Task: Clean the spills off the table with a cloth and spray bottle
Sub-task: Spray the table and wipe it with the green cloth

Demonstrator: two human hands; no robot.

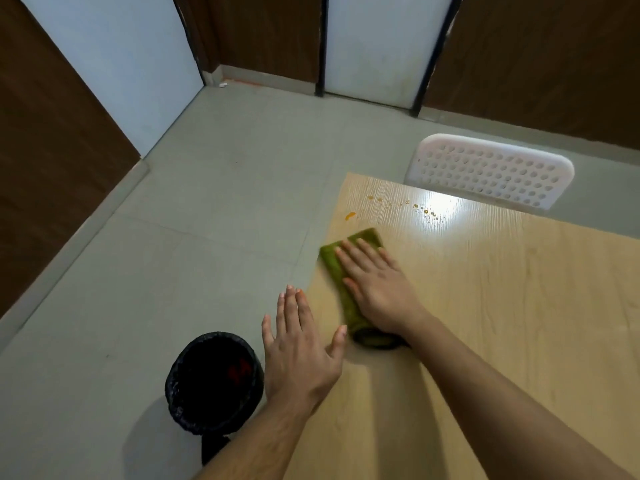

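Note:
A folded green cloth (337,271) lies on the light wooden table (502,306) near its left edge. My right hand (375,285) presses flat on the cloth with straight fingers. Orange spill drops (350,215) and a trail of smaller droplets (426,211) sit on the table just beyond the cloth, toward the far corner. My left hand (298,348) hovers open with spread fingers at the table's left edge, palm down, holding nothing. No spray bottle is in view.
A black bin with a dark liner (214,382) stands on the grey tiled floor just left of the table. A white perforated chair back (491,171) stands at the table's far side. Brown and white wall panels close off the room behind.

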